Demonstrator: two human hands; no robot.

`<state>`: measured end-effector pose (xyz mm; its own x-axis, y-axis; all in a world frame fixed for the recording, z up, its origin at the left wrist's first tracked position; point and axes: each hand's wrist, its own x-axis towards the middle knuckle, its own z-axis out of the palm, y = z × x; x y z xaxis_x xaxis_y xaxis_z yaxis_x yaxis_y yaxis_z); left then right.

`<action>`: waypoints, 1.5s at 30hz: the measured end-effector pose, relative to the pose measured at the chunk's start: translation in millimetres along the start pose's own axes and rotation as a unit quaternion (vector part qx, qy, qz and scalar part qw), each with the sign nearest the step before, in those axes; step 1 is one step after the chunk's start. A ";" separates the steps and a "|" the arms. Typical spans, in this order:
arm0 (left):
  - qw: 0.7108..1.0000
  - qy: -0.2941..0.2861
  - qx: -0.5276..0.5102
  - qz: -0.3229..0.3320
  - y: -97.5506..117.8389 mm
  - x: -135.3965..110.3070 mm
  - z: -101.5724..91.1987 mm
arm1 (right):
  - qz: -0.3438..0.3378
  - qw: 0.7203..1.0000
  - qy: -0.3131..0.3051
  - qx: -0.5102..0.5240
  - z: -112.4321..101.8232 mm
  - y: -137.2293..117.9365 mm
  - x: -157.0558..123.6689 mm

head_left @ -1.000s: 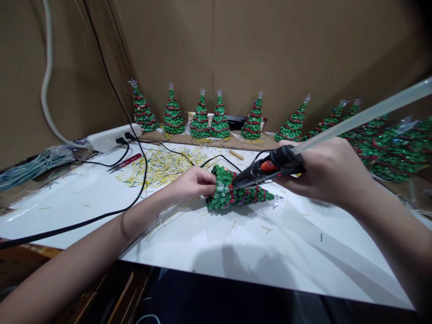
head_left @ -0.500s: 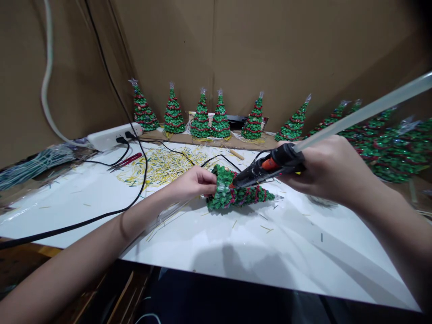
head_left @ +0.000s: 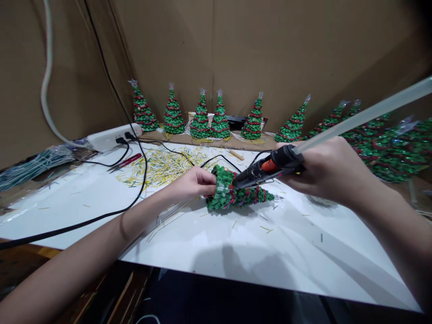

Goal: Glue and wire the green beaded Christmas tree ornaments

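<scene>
A small green Christmas tree with red garland lies on its side on the white table, its tip pointing right. My left hand is closed on the rim of its base. In my right hand is a black hot glue gun, with a long translucent glue stick sticking out of its back. The gun's orange nozzle is at the tree's lower tiers, touching or very near them. The right fingers are partly hidden behind the gun.
Several finished-looking trees stand along the back and right. A pile of yellow and white wire clippings covers the table's middle left, beside red-handled tweezers. A power strip sits at left, and a black cable crosses there.
Almost nothing differs. The rear end of the glue gun and its stick have tipped down very slightly; the left hand and the tree stay where they were.
</scene>
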<state>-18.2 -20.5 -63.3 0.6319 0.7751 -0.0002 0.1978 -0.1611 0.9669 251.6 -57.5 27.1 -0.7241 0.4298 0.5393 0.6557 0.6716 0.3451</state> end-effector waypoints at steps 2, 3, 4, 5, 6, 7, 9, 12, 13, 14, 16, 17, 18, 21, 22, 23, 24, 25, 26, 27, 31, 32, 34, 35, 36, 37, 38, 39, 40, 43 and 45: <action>1.000 0.003 0.000 0.001 -0.4 0.2 -0.3 | 0.002 1.000 0.005 -0.005 0.5 0.0 0.1; 1.000 0.004 0.001 0.001 -0.4 0.2 -0.4 | 0.003 1.000 0.007 -0.008 0.8 0.0 0.1; 1.000 0.005 0.003 0.000 -0.2 0.2 -0.4 | 0.005 1.000 0.007 -0.008 1.1 0.0 0.0; 1.000 0.005 0.005 0.000 0.0 0.2 -0.4 | 0.008 1.000 0.003 -0.006 1.6 0.2 -0.2; 1.000 0.005 0.007 0.000 0.3 0.2 -0.3 | 0.012 1.000 -0.002 -0.001 2.2 0.4 -0.6; 1.000 0.004 0.008 0.000 0.5 0.3 -0.2 | 0.017 1.000 -0.006 0.008 3.0 0.8 -1.2; 1.000 0.004 0.008 0.001 0.9 0.6 0.2 | 0.028 0.999 -0.008 0.028 5.1 1.8 -2.8; 1.000 0.007 0.009 -0.002 0.6 1.2 0.6 | 0.035 0.998 0.006 0.050 9.2 3.5 -5.8; 1.000 0.008 0.010 -0.002 0.4 1.5 0.7 | 0.035 0.997 0.014 0.060 10.7 4.1 -6.7; 1.000 0.010 0.012 -0.001 0.2 1.6 0.8 | 0.035 0.997 0.023 0.071 12.0 4.6 -7.6; 1.000 0.010 0.019 0.004 0.0 1.7 0.7 | 0.038 0.994 0.036 0.100 14.3 5.4 -9.0; 1.000 0.009 0.024 0.007 0.0 1.7 0.6 | 0.042 0.992 0.041 0.114 15.2 5.7 -9.5; 1.000 0.008 0.028 0.010 0.0 1.7 0.5 | 0.046 0.990 0.045 0.125 16.0 6.0 -10.1; 0.999 0.010 0.039 0.018 -0.2 1.5 0.0 | 0.058 0.988 0.048 0.138 17.5 6.4 -11.8; 0.999 0.011 0.041 0.022 -0.4 1.6 -0.2 | 0.062 0.987 0.051 0.136 17.9 6.3 -12.6; 0.999 0.012 0.044 0.025 -0.6 1.7 -0.3 | 0.065 0.987 0.053 0.134 18.4 6.2 -13.4; 0.999 0.013 0.046 0.026 -0.9 1.8 -0.4 | 0.067 0.987 0.055 0.132 19.0 5.9 -14.3; 0.998 0.013 0.046 0.027 -1.2 1.9 -0.5 | 0.071 0.987 0.056 0.129 19.8 5.4 -15.5; 0.998 0.014 0.046 0.026 -1.4 2.1 -0.5 | 0.076 0.987 0.057 0.126 20.8 4.8 -16.8; 0.998 0.015 0.047 0.025 -1.6 2.3 -0.5 | 0.084 0.987 0.055 0.124 22.0 4.0 -18.4; 0.998 0.019 0.059 0.026 -1.1 2.8 0.0 | 0.123 0.983 0.056 0.123 30.2 0.1 -27.2; 0.998 0.019 0.061 0.025 -0.9 2.9 0.2 | 0.127 0.982 0.062 0.124 32.8 -0.9 -29.7; 0.998 0.019 0.058 0.024 -0.5 3.0 0.4 | 0.131 0.981 0.080 0.118 38.0 -2.7 -34.6; 0.998 0.018 0.057 0.023 -0.5 3.0 0.5 | 0.134 0.981 0.089 0.113 40.3 -3.5 -36.7; 0.998 0.018 0.056 0.023 -0.4 3.1 0.5 | 0.136 0.980 0.098 0.109 42.2 -4.2 -38.5; 0.998 0.017 0.057 0.024 -0.5 3.1 0.4 | 0.138 0.979 0.106 0.106 43.7 -4.9 -40.1; 0.998 0.016 0.058 0.024 -0.6 3.2 0.3 | 0.140 0.978 0.113 0.105 44.7 -5.6 -41.3; 0.998 0.017 0.059 0.024 -0.7 3.3 0.2 | 0.140 0.977 0.118 0.108 45.2 -6.4 -42.2; 0.998 0.016 0.060 0.024 -0.9 3.3 0.2 | 0.139 0.976 0.121 0.113 45.5 -7.1 -43.0; 0.998 0.016 0.056 0.023 -1.5 3.6 0.2 | 0.144 0.973 0.121 0.133 46.1 -9.5 -45.4; 0.998 0.016 0.052 0.021 -1.6 3.9 0.5 | 0.153 0.970 0.117 0.148 46.9 -11.2 -47.7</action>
<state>-15.7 -17.5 -64.9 0.6173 0.7852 0.0491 0.2498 -0.2547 0.9342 268.8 -57.2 -38.6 -0.4131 0.5108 0.7539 0.7172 0.6927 -0.0763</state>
